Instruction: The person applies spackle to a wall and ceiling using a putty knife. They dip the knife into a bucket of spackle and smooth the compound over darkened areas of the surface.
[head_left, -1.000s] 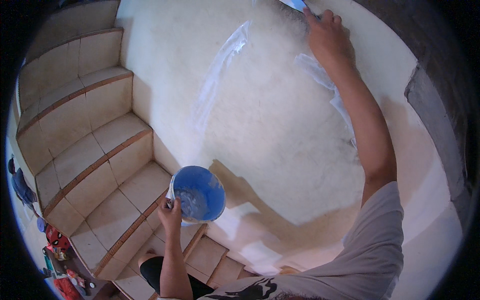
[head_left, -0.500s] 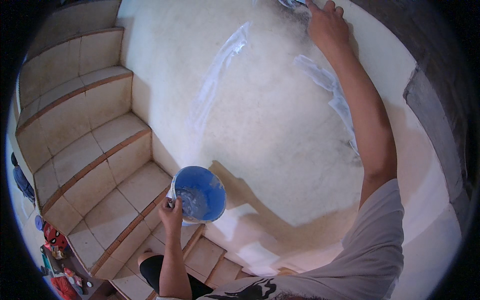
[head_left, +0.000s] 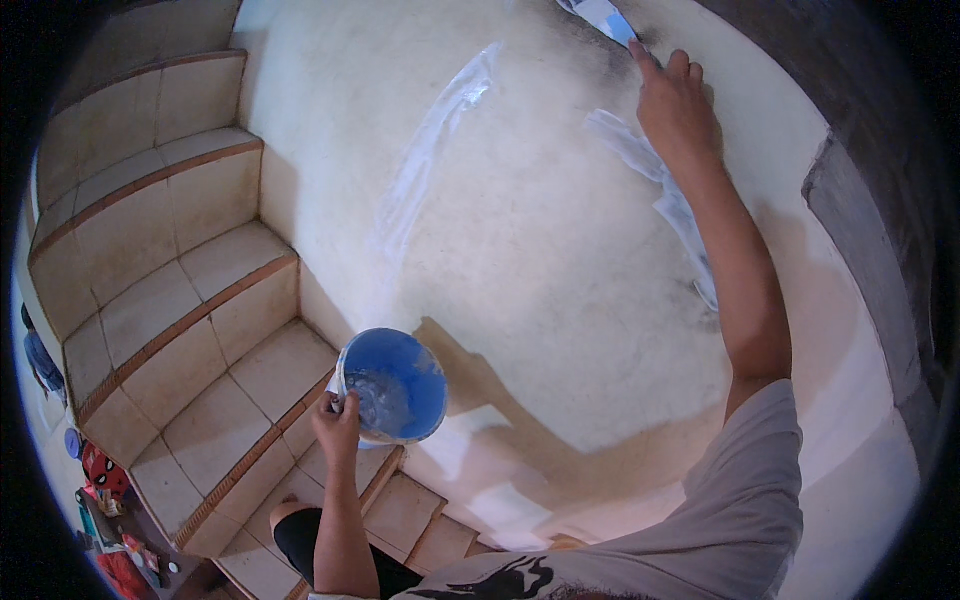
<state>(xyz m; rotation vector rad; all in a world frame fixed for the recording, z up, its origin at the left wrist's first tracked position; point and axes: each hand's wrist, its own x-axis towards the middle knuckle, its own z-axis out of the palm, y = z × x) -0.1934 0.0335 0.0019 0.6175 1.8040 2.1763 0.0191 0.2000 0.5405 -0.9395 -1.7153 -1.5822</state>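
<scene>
My right hand (head_left: pixel 680 108) reaches up against the wall and grips a putty knife (head_left: pixel 607 20) with a pale blade, its index finger stretched along it. The blade lies on the wall beside a dark smudged patch near the top edge. My left hand (head_left: pixel 337 425) is closed on the rim of a blue bucket (head_left: pixel 428 385), which is tilted toward me with whitish paste (head_left: pixel 378 402) smeared inside. On the pale wall (head_left: pixel 540 250), one long white streak (head_left: pixel 432 150) runs at the left and another streak (head_left: pixel 655 178) lies next to my right forearm.
Tiled steps (head_left: pixel 220 275) with brown edging climb at the left, along the wall. Lower left, a red mask-like item (head_left: pixel 103 472) lies among assorted things. A person (head_left: pixel 42 358) shows at the far left edge. Grey edging (head_left: pixel 865 240) borders the wall at right.
My right hand has moved slightly down and to the right with the putty knife, so more of its blade shows. The bucket and my left hand have barely shifted.
</scene>
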